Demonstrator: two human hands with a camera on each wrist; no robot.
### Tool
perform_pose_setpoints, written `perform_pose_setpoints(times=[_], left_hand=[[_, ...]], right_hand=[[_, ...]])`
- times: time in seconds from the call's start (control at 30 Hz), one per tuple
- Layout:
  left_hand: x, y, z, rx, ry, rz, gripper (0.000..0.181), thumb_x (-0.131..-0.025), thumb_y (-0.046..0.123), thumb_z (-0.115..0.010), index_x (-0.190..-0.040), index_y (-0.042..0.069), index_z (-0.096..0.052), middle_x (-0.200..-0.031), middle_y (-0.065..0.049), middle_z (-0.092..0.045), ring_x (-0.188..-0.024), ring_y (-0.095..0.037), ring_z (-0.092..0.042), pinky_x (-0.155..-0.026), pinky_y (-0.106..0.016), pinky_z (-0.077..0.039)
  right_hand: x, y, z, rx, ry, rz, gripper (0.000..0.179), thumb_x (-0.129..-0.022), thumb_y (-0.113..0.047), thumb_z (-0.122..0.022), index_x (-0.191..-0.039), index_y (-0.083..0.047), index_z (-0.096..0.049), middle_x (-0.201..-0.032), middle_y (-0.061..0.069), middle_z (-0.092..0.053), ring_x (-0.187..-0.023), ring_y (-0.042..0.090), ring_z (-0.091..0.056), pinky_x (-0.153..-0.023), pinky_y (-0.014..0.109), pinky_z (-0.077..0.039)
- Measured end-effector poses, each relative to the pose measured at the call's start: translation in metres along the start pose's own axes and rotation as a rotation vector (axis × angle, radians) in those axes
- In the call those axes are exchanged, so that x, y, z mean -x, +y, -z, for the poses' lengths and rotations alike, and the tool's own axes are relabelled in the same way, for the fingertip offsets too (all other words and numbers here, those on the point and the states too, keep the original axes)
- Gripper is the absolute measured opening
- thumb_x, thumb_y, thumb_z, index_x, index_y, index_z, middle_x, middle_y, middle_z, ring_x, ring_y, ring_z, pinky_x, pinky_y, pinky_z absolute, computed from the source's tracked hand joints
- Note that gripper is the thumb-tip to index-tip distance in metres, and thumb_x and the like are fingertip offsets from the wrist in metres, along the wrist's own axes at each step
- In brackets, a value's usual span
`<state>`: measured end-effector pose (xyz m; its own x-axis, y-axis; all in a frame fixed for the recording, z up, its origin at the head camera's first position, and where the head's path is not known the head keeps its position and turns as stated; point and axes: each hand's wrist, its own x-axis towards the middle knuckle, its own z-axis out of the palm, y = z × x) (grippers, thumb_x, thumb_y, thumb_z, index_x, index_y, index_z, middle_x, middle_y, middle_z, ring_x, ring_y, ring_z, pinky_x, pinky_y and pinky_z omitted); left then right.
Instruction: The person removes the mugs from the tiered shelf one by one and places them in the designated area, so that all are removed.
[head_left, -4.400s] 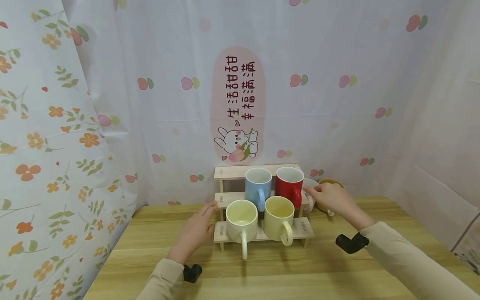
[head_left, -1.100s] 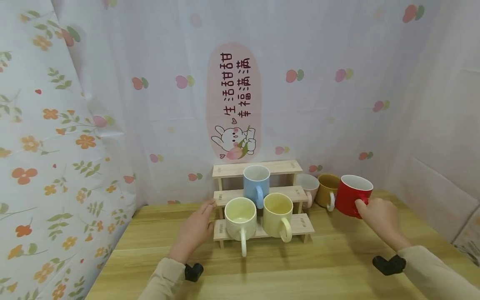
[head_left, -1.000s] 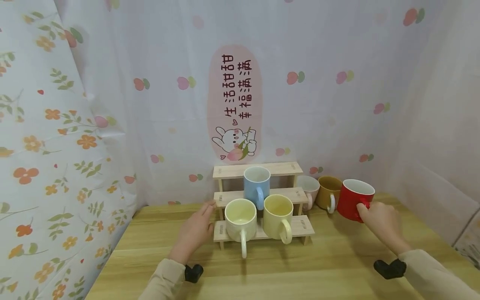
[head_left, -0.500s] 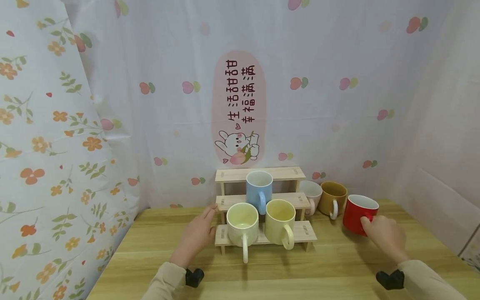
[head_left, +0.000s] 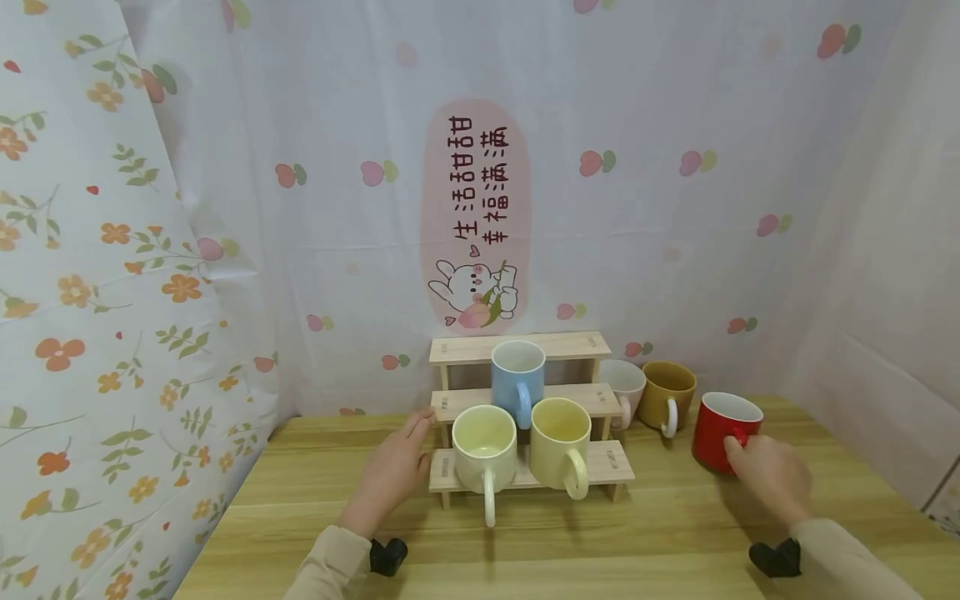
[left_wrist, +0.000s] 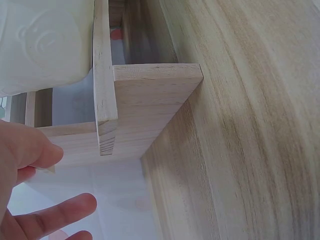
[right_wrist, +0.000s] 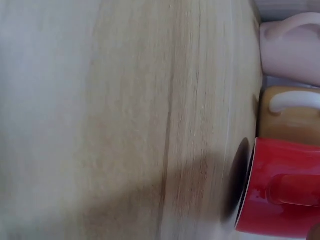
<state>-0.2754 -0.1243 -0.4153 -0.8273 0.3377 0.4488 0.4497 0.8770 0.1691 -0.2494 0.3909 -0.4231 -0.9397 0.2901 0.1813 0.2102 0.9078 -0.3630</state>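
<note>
My right hand (head_left: 772, 475) grips the handle of a red mug (head_left: 716, 433), which is upright at the table's right side. In the right wrist view the red mug (right_wrist: 280, 190) has a dark shadow along its base; I cannot tell whether it touches the tabletop. My left hand (head_left: 390, 471) has its fingers extended at the left end of the three-tier wooden rack (head_left: 517, 346), fingertips by the middle shelf. A blue mug (head_left: 517, 383) stands on that middle shelf. Pale green (head_left: 483, 458) and yellow mugs (head_left: 555, 458) stand on the bottom shelf, handles facing me.
Right of the rack, a pale pink mug (head_left: 624, 383) and a mustard mug (head_left: 663, 396) stand on the wooden table (head_left: 600, 550), just left of the red mug. A printed curtain (head_left: 337, 208) hangs behind, with floral cloth (head_left: 97, 333) at the left.
The red mug has left the middle shelf and moved right, then down beside the mustard mug, in my right hand. My left hand stays at the rack's left end.
</note>
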Motion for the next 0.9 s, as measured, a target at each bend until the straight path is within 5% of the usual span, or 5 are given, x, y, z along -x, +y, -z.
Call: perform_pose_setpoints(times=[0.9], left_hand=[[0.0,-0.001,-0.001,0.002,-0.025,0.019,0.054,-0.082,0.01,-0.069,-0.134,0.011,-0.051,-0.143,0.0,-0.046,-0.078,-0.019,-0.06,-0.052,-0.023,-0.04]], right_hand=[[-0.045,0.003,-0.005,0.039,-0.12,-0.036,0.056,-0.097,-0.038,-0.028,-0.068,-0.002,-0.06,-0.07,0.021,-0.059,-0.067,0.04,-0.058,-0.054,0.048,-0.043]])
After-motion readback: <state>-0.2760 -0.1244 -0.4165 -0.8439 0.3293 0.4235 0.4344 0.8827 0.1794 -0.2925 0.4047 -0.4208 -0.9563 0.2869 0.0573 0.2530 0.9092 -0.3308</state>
